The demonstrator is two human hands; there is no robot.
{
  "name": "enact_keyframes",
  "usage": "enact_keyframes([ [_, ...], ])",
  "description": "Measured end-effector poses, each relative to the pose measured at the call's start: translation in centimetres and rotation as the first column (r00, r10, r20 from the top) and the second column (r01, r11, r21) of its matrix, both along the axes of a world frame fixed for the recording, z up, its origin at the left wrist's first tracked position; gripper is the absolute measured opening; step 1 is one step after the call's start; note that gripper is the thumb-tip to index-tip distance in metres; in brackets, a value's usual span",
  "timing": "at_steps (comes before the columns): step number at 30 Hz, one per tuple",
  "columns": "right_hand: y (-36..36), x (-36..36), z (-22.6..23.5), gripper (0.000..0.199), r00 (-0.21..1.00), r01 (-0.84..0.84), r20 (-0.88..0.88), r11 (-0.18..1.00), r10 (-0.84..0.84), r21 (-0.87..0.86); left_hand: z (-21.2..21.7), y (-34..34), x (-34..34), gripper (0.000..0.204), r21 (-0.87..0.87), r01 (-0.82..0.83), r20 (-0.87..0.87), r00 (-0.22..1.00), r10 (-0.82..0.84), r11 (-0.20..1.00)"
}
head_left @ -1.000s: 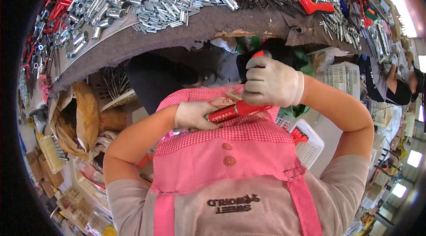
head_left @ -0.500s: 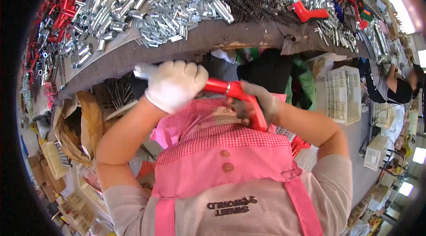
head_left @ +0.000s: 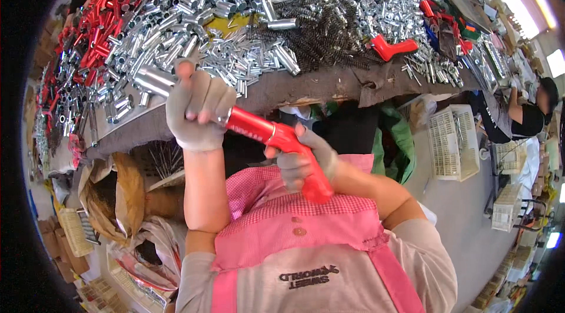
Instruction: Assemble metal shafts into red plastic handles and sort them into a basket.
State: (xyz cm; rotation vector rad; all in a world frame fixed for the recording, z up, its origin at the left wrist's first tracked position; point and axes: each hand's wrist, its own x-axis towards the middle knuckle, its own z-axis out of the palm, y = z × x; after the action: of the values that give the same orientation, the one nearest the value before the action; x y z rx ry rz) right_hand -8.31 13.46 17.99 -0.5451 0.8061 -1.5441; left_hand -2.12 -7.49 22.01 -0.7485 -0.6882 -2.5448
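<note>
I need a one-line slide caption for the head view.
Gloved left hand and right hand hold a red pistol-shaped metal tool above shiny steel tubes.

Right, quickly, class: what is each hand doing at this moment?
Left hand: closed round a silver tube at the front of the red tool.
Right hand: closed on the tool's grip.

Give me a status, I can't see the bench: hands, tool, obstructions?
Left hand gripping silver tube at red tool's barrel. Right hand on its handle. Nothing between them.
</note>
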Motion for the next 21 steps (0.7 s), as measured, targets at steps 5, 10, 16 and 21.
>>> enact_keyframes([
  [5,-0.7,-0.3,-0.2,0.047,0.621,0.379,-0.688,0.912,-0.376,-0.156,0.8,2.3,-0.8,0.039,-0.121,-0.518,0.645,0.607,0.464,0.847],
  [10,-0.2,-0.1,-2.2,0.048,0.794,-0.052,0.599,0.994,0.101,-0.098,-1.7,0.4,-1.3,0.027,0.025,0.111,-0.124,0.986,-0.107,0.993],
  [16,-0.4,-2.3,0.8,0.058,0.373,0.373,-0.887,0.919,-0.273,-0.126,-1.5,1.7,-1.5,0.024,0.015,-0.450,0.654,0.680,0.331,0.893],
  [21,-0.3,-1.2,-2.2,0.066,0.999,0.045,0.030,0.994,-0.042,-0.096,0.3,2.8,-3.0,0.026,0.156,-0.109,0.195,0.978,0.078,0.982],
])
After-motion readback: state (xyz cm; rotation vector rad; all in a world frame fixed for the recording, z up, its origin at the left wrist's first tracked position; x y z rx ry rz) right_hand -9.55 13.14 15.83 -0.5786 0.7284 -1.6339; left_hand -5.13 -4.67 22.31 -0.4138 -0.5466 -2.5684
